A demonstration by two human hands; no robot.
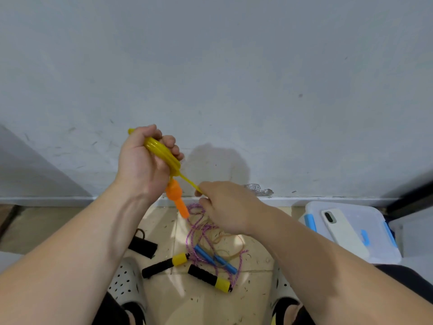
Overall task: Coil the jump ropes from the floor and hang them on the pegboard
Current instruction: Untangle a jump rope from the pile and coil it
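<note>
Two hands work one yellow jump rope (161, 152) in front of a grey wall (234, 66). The left fingers (172, 144) are curled tight round a bundle of its coils, and the palm hides how many turns lie inside. A short yellow tip (131, 131) juts from the top of the left hand (143, 163). An orange handle (175, 195) hangs below the fist; whether a second handle is held there cannot be told. The right fingertips (201, 192) are closed together on a taut strand (188, 181) that runs down from the coils. The right hand (227, 209) is seen from behind, so the pinch itself is largely hidden.

Below, on the tiled floor (46, 226), lies a loose purple-and-white rope (194, 228), its upper loops partly covered by the right hand. Its blue handles (216, 259) rest side by side. Two black foam handles (165, 263) with yellow ends lie just beside them, one on each side. A thin tan cord (230, 253) crosses the tangle; where it ends is hard to make out. Left of these, a black object (144, 246) is partly cut off by the left forearm and cannot be identified. At right, a clear plastic box (372, 221) with blue latches carries a phone (343, 233) face down. White perforated slippers (126, 281) show at the bottom, the right one mostly hidden.
</note>
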